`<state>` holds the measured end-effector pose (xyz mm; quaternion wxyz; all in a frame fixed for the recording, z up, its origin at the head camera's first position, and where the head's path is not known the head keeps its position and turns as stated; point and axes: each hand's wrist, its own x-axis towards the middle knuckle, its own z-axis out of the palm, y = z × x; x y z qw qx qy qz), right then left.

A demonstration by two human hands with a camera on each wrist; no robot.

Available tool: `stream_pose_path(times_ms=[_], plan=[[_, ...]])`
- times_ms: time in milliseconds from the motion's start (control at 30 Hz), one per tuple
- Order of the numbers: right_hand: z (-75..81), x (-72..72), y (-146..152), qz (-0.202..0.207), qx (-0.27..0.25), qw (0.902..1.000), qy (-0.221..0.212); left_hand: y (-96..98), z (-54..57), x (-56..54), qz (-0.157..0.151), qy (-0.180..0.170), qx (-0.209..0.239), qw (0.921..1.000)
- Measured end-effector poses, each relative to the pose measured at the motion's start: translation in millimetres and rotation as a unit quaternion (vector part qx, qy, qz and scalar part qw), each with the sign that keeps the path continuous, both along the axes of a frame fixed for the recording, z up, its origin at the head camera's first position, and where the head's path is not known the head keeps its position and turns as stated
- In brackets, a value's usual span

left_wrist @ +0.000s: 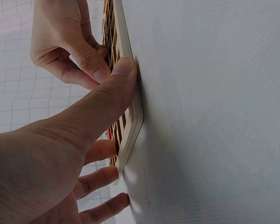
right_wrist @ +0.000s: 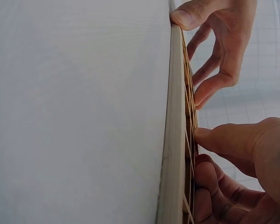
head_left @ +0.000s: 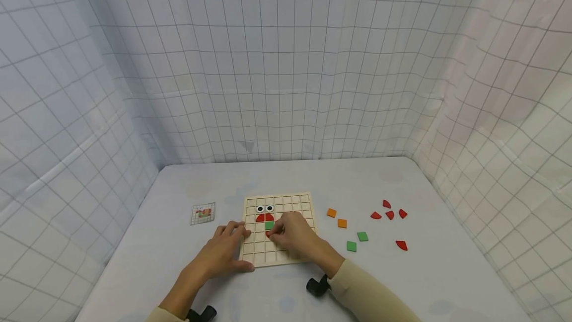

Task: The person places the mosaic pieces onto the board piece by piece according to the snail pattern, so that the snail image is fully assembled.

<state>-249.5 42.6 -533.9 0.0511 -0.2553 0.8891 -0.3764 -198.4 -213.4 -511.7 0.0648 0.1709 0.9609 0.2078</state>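
A pale wooden grid board (head_left: 263, 258) lies on the table. Two round eye pieces (head_left: 260, 209) sit in its upper part, with two red quarter-circle pieces (head_left: 260, 218) just below them and a green square (head_left: 269, 225) under the right one. My right hand (head_left: 292, 235) is over the board's middle, thumb and finger pinching another red piece (head_left: 267, 234) right at a cell below the green square. My left hand (head_left: 225, 250) rests at the board's near left corner, fingers spread along the left side and thumb (left_wrist: 123, 67) against the near edge.
Right of the board lie two orange squares (head_left: 331, 212), two green squares (head_left: 351, 246) and several loose red quarter-circle pieces (head_left: 390, 215). A small picture card (head_left: 203, 213) with a grid lies to the left. Gridded white curtains (head_left: 286, 63) enclose the table's back and sides.
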Motion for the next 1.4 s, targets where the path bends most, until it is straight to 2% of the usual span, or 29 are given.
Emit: stream_pose_path(times_ms=[200, 467, 733, 1100, 1400], plan=[[2.6, 0.9, 1, 0.0, 0.006, 1.0, -0.004, 0.6, 0.0, -0.2, 0.003, -0.001, -0.001, 1.0], [3.6, 4.6, 4, 0.015, 0.015, 0.9994, 0.026, 1.1, 0.2, 0.7, 0.004, -0.003, 0.001, 1.0], [4.4, 7.8, 16, 0.001, 0.011, 0.9994, 0.032, 0.9, 0.3, 1.7, 0.003, 0.0, 0.007, 1.0], [9.4, 9.5, 55, -0.051, 0.04, 0.9961, 0.061, 1.4, 0.1, 1.4, 0.007, 0.001, 0.002, 1.0], [7.4, 6.3, 100, -0.082, 0.034, 0.9916, 0.094, 0.7, -0.8, -0.1, 0.009, -0.003, -0.004, 0.9999]])
